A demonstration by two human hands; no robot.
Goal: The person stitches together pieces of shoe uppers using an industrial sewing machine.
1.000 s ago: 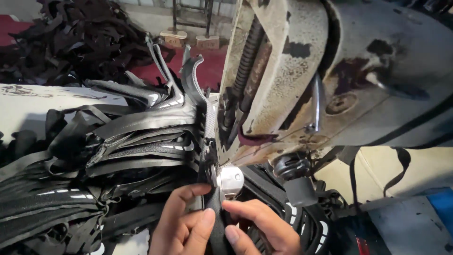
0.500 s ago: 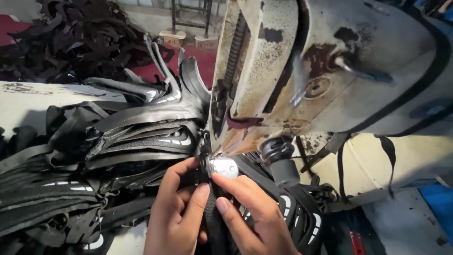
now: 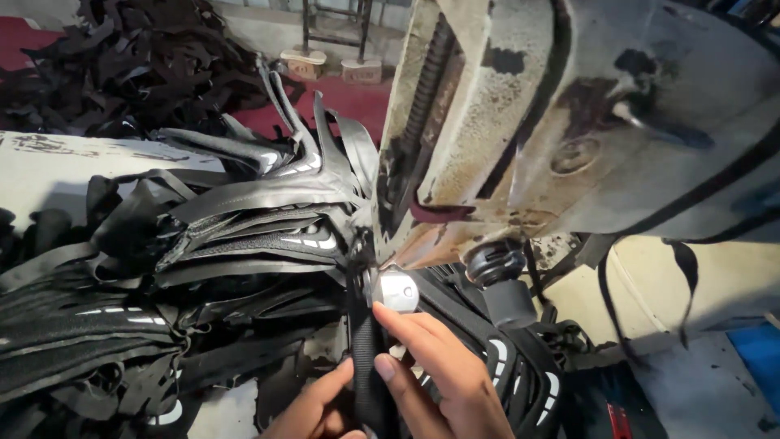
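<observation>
Seen from above, two bare hands meet at the bottom edge of the view around a black strap [image 3: 370, 370] that runs straight up from the bottom edge. The left hand [image 3: 317, 406] is mostly cut off below, its fingers pressed to the strap's left side, closed on it as far as can be seen. The right hand [image 3: 443, 374] pinches the strap from the right, fingertips close under a bright metal foot [image 3: 398, 290], which seems a way to keep the strap flat and straight as it feeds beneath that foot. The foot belongs to a large, worn, cream-coloured sewing machine [image 3: 569, 122] that fills the upper right and overhangs the hands, leaving only a narrow gap under it. A black knob [image 3: 496, 264] hangs just right of the foot. To the left, a thick heap of black straps [image 3: 203, 268] with white markings crowds the pale table [image 3: 73, 158], touching the work area, so open room lies mainly below and right. Farther back, another dark pile of scraps [image 3: 122, 65] lies on a red floor [image 3: 341, 97].
</observation>
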